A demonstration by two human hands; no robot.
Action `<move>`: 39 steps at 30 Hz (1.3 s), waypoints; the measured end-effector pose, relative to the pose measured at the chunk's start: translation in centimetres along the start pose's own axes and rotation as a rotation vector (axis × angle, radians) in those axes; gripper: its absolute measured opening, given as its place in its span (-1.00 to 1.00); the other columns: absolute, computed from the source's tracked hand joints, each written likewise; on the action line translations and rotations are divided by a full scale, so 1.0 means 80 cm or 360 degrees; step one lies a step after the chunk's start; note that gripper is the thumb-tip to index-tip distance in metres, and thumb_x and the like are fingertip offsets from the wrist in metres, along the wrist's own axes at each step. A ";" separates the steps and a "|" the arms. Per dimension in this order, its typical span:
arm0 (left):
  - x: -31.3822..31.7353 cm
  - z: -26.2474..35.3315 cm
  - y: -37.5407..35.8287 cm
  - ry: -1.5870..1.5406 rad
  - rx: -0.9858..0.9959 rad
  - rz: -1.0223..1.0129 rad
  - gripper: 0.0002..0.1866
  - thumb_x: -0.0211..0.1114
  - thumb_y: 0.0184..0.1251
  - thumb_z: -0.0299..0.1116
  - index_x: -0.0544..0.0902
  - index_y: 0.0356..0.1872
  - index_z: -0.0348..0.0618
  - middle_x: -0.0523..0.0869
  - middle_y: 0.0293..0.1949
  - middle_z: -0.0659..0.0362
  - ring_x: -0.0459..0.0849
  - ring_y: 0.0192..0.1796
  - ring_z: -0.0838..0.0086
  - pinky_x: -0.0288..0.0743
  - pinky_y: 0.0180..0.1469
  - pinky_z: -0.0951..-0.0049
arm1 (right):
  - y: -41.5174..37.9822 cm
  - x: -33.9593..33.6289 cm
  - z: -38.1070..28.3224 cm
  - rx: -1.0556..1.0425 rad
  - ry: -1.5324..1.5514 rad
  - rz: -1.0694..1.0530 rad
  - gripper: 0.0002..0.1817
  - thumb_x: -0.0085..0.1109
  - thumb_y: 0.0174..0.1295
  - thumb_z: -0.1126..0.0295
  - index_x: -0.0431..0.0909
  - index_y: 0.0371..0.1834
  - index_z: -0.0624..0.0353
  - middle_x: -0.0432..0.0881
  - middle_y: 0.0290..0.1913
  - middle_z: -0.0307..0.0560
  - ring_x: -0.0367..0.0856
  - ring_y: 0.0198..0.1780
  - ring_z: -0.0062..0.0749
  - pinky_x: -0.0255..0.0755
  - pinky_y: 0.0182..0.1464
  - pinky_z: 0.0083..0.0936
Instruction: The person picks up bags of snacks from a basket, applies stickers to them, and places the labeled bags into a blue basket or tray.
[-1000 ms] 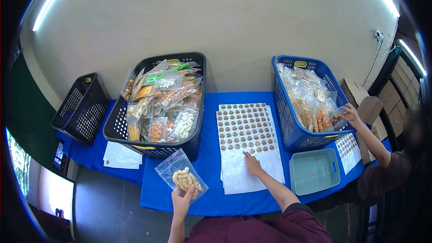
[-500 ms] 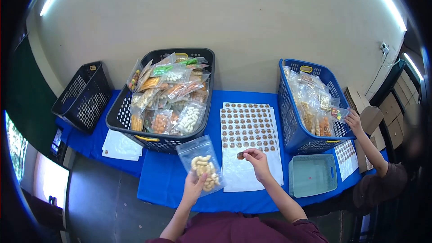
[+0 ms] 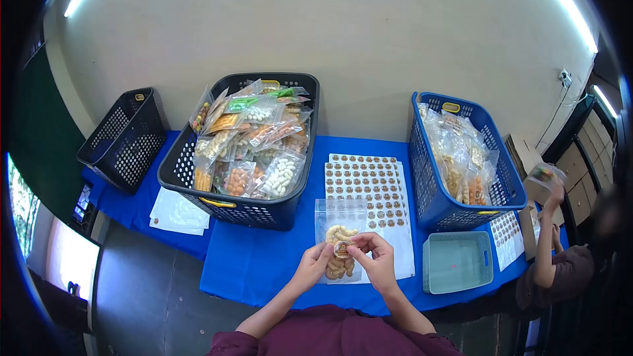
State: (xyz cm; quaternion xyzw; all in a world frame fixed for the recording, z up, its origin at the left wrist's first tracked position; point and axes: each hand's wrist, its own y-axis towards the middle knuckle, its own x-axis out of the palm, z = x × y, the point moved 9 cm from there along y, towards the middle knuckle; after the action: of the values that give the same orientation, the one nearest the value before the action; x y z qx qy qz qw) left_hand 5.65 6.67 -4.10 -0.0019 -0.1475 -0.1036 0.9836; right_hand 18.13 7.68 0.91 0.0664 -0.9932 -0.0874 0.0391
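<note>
Blue cloth [image 3: 257, 260], clear bag [image 3: 340, 224], round sticker [image 3: 341, 250]

The counter [image 3: 264, 264] is covered with a blue cloth [image 3: 312, 188]. On it, from left to right, stand a dark basket [image 3: 135, 161], a larger black basket [image 3: 264, 217] and a blue basket [image 3: 428, 188]. Some white sheets [image 3: 177, 214] lie between the two dark ones, near the front. A stack of sticker sheets [image 3: 366, 188] lies flat between the black and blue baskets. Before the blue one sits a pale green tray [image 3: 457, 270], with another sticker sheet [image 3: 506, 234] just beside it.
</note>
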 end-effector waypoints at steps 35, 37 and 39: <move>0.039 -0.013 -0.019 0.0167 -0.0005 -0.0027 -0.69 0.20 0.22 -0.39 0.46 -0.08 -0.38 0.61 -0.26 0.19 0.54 -0.23 0.68 0.47 -0.22 0.62 | -0.023 -0.027 0.030 0.0082 0.0015 0.0347 -0.78 0.27 0.01 0.48 0.42 -0.34 0.25 0.49 -0.42 -0.25 0.43 -0.35 -0.74 0.33 -0.34 -0.76; 0.046 -0.013 -0.020 0.0193 0.0021 -0.0002 -0.68 0.20 0.22 -0.39 0.46 -0.07 -0.38 0.61 -0.25 0.18 0.54 -0.21 0.67 0.48 -0.20 0.62 | -0.025 -0.033 0.033 0.0047 0.0010 0.0460 -0.79 0.27 0.03 0.43 0.43 -0.36 0.25 0.48 -0.46 -0.29 0.39 -0.42 -0.76 0.32 -0.37 -0.75; 0.050 -0.012 -0.019 0.0043 0.0010 0.0012 -0.71 0.18 0.23 -0.41 0.47 -0.09 -0.38 0.61 -0.27 0.18 0.54 -0.22 0.66 0.48 -0.21 0.62 | -0.025 -0.036 0.034 0.0069 0.0156 0.0473 -0.81 0.24 0.06 0.41 0.44 -0.36 0.25 0.47 -0.46 -0.31 0.38 -0.42 -0.77 0.31 -0.37 -0.76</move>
State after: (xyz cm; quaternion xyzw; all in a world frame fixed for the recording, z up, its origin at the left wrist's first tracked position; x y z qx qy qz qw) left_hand 9.36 4.33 -3.86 0.0020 -0.1345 -0.0995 0.9859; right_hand 21.01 6.56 -2.35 -0.0763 -0.9906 -0.0558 0.0986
